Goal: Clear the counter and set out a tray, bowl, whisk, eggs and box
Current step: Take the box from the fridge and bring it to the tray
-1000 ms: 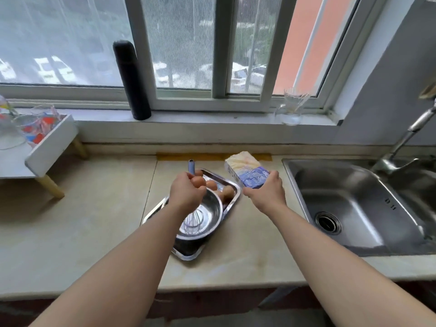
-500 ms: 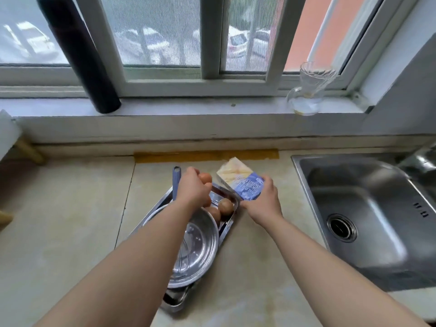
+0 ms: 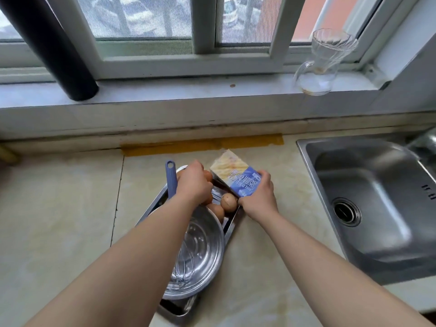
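Note:
A steel tray (image 3: 232, 228) lies on the beige counter (image 3: 59, 220). In it sits a steel bowl (image 3: 205, 251) holding a whisk (image 3: 186, 263) whose blue handle (image 3: 171, 179) sticks up at the far side. Brown eggs (image 3: 228, 202) lie in the tray's far end. My left hand (image 3: 194, 182) is closed over an egg above the tray's far end. My right hand (image 3: 258, 197) grips the near end of a blue and yellow box (image 3: 236, 177), held tilted over the tray's far right corner.
A steel sink (image 3: 368, 204) is set into the counter at the right. On the window sill stand a tall black bottle (image 3: 49, 48) at the left and a glass jug (image 3: 323, 64) at the right. Yellow tape (image 3: 203, 143) runs along the back wall.
The camera has moved closer and tilted down. Both hands have stayed at the tray's far end, the left over the eggs and the right on the box.

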Action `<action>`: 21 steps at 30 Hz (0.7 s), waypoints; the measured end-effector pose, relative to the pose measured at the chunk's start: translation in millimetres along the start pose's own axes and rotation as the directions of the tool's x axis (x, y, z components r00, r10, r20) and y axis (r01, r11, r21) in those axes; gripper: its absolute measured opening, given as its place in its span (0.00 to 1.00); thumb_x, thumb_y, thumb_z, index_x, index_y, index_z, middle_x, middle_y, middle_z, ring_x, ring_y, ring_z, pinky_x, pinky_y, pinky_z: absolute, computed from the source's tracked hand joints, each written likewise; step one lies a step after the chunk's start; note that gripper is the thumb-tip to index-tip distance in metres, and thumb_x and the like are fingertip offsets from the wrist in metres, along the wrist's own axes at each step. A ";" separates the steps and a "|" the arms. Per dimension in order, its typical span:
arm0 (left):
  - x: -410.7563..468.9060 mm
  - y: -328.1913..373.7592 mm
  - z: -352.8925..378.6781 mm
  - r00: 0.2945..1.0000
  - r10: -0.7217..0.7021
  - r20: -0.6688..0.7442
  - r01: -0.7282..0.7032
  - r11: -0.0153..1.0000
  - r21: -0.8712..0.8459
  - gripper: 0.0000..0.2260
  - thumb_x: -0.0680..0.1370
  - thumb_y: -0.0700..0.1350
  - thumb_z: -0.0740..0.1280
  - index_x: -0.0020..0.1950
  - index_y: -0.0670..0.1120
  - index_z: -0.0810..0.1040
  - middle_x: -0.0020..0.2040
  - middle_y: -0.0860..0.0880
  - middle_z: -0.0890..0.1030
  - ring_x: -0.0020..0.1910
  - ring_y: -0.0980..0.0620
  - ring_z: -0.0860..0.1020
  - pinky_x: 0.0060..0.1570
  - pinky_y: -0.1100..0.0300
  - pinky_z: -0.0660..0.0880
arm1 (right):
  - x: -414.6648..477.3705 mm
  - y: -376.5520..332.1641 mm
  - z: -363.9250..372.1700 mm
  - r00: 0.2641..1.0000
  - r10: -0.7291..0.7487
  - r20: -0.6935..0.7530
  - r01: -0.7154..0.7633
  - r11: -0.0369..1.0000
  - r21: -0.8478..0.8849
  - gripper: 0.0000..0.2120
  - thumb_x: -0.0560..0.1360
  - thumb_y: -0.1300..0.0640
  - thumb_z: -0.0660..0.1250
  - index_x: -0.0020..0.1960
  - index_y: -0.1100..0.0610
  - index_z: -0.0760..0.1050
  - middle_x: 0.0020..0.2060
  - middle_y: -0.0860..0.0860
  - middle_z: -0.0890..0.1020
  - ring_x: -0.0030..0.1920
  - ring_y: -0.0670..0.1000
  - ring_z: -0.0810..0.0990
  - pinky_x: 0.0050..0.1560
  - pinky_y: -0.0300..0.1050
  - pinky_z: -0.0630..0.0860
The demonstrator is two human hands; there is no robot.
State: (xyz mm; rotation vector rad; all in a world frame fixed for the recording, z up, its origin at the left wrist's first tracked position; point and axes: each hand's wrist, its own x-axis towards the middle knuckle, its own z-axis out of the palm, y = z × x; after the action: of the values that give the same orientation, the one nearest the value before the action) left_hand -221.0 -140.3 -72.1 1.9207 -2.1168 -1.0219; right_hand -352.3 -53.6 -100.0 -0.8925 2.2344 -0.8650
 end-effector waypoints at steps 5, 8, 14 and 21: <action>0.9 -0.8 -1.0 1.000 0.004 0.015 -0.004 1.000 0.028 0.13 0.75 0.37 0.66 0.59 0.43 0.73 0.48 0.45 0.76 0.47 0.47 0.75 0.43 0.56 0.73 | -1.9 0.8 1.5 1.000 -0.001 0.014 0.002 1.000 -0.015 0.37 0.64 0.65 0.72 0.68 0.55 0.59 0.66 0.56 0.67 0.61 0.57 0.73 0.58 0.45 0.72; 0.1 -1.7 -0.6 0.998 0.066 -0.009 -0.065 0.992 0.110 0.08 0.73 0.38 0.65 0.52 0.40 0.79 0.49 0.41 0.81 0.49 0.41 0.79 0.47 0.52 0.78 | -2.7 0.1 0.0 0.999 -0.016 0.035 0.017 0.999 -0.027 0.38 0.65 0.65 0.72 0.70 0.55 0.58 0.66 0.56 0.66 0.62 0.56 0.73 0.56 0.41 0.70; -4.8 -2.2 -4.1 0.994 0.112 0.015 -0.112 0.976 0.184 0.08 0.72 0.37 0.66 0.49 0.39 0.80 0.47 0.42 0.80 0.48 0.42 0.79 0.47 0.50 0.79 | -7.1 1.8 -2.5 0.997 -0.035 0.072 0.039 0.998 -0.056 0.40 0.66 0.63 0.74 0.71 0.55 0.57 0.66 0.57 0.66 0.63 0.56 0.72 0.57 0.41 0.69; -13.9 -5.5 -8.1 0.998 0.065 -0.008 -0.064 0.993 0.098 0.14 0.73 0.34 0.63 0.59 0.38 0.76 0.47 0.43 0.75 0.49 0.43 0.75 0.43 0.55 0.72 | -10.6 2.2 -3.2 0.992 -0.016 0.126 0.026 0.996 -0.082 0.43 0.64 0.64 0.76 0.71 0.56 0.55 0.67 0.57 0.67 0.63 0.56 0.72 0.55 0.41 0.69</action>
State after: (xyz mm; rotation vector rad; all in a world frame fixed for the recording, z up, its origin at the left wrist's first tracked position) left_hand -209.6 -130.6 -63.9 1.8806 -2.2464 -0.9099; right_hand -348.8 -43.3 -96.8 -0.9833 2.1694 -0.7089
